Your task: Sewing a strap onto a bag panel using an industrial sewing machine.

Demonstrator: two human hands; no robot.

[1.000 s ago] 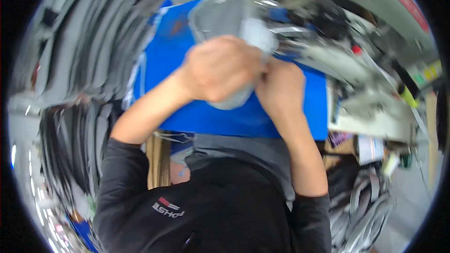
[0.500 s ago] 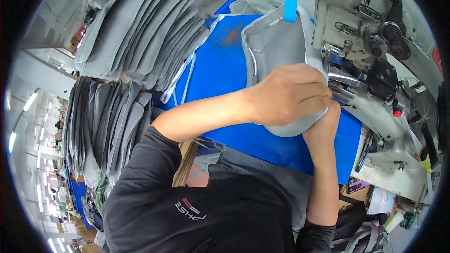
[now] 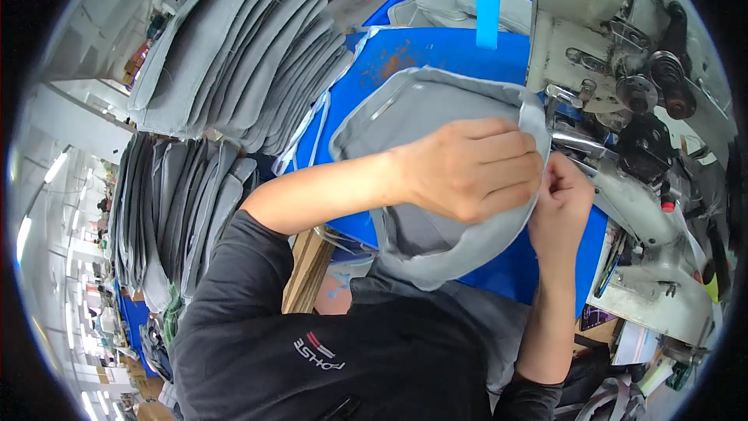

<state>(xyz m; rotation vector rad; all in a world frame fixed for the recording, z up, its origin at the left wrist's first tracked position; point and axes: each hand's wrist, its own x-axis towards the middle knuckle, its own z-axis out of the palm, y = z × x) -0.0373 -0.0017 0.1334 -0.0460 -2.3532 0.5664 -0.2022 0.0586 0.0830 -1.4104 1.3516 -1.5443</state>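
Note:
A grey fabric piece (image 3: 436, 105) with a raised side wall, like a bag part, lies open side up beside the sewing machine (image 3: 580, 54). My left hand (image 3: 471, 171) reaches across its inside, fingers closed over the wall at the right edge. Just outside that edge, my right hand (image 3: 562, 191) has its thumb and fingers pinched together against the piece's border. The edge by my hands runs up to the metal parts of the machine's arm. A small light tag shows on the inner wall at the far left. My left fingertips are partly hidden.
Under the piece is a blue work surface (image 3: 499, 261). Tall stacks of grey fabric pieces (image 3: 226, 54) stand at the left, more below them (image 3: 167, 210). A blue bin (image 3: 393, 4) with grey pieces sits behind. A bright blue strip (image 3: 488, 12) hangs by the machine.
The grey piece has turned counterclockwise; its far end swung left and its near side came toward me. My right hand moved slightly right, and its pinched fingers now show.

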